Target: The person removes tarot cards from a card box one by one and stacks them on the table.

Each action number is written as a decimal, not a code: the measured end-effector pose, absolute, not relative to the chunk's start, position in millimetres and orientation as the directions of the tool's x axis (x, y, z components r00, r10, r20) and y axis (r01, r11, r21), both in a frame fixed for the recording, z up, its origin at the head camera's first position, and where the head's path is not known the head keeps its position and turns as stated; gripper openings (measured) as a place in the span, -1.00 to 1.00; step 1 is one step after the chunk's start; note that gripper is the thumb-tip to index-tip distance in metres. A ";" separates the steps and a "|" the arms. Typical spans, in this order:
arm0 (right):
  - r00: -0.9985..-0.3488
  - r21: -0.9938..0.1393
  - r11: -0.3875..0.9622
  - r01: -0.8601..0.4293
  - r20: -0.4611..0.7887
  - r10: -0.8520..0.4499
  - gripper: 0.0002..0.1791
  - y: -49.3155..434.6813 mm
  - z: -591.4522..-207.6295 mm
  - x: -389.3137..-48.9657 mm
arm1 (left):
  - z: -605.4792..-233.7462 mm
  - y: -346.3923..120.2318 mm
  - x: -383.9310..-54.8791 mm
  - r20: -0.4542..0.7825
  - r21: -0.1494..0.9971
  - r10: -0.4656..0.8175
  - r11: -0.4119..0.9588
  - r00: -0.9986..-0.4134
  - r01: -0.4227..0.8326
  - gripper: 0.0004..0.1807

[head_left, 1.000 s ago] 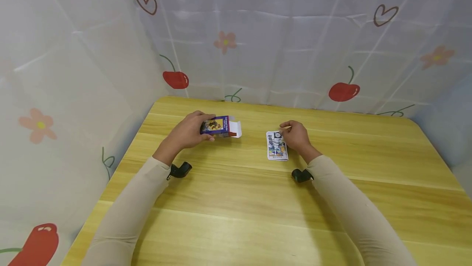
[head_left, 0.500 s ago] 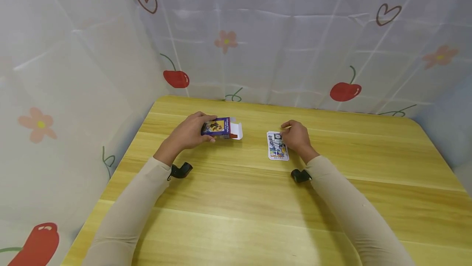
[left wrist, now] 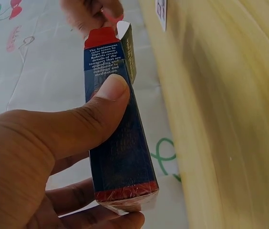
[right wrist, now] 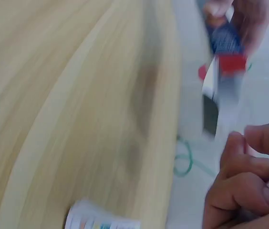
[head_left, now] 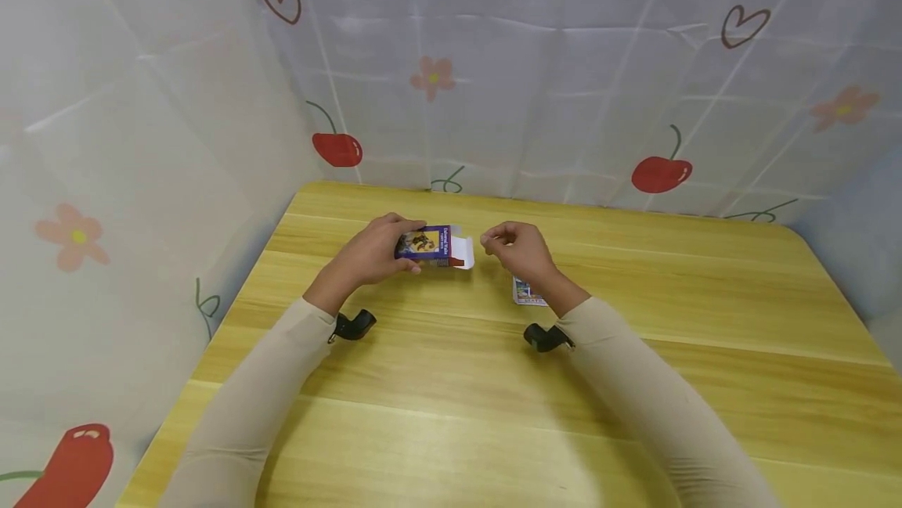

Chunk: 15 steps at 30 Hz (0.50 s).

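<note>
My left hand grips a dark blue tarot card box above the table, thumb along its narrow side in the left wrist view. The box's right end stands open, with a white flap sticking out. Just right of that end is my right hand, its fingers curled and thumb near the index finger. Nothing shows between those fingertips, and they look apart from the flap. Beneath the right hand lies a small stack of tarot cards, mostly hidden by the hand and wrist.
The pale wooden table runs back to a white curtain printed with cherries, flowers and hearts. Another curtain wall closes in the left side. A black wrist camera mount juts from the left sleeve, and a second mount from the right.
My right hand has left the top edge of the card stack and moved left toward the box's open end. The box and left hand have shifted slightly right.
</note>
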State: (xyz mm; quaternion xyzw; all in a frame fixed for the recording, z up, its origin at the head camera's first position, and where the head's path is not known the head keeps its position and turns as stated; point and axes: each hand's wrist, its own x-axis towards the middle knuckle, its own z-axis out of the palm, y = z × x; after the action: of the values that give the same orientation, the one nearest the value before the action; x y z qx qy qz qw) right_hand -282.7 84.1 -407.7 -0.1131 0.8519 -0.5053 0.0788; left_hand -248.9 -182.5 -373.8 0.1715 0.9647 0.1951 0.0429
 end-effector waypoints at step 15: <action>-0.901 -0.890 0.426 0.160 -0.308 -0.305 -0.79 49.6 -404.2 -274.0 | -374.3 -172.6 -246.3 0.004 0.398 0.379 0.848 -0.925 0.349 -0.17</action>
State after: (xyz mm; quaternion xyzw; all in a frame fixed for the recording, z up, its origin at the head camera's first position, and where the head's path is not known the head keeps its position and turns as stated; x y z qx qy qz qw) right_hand -274.0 49.6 -404.2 -0.0443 0.8159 -0.5338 0.2177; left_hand -246.3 -172.6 -374.3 0.1894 0.9606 0.1998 0.0375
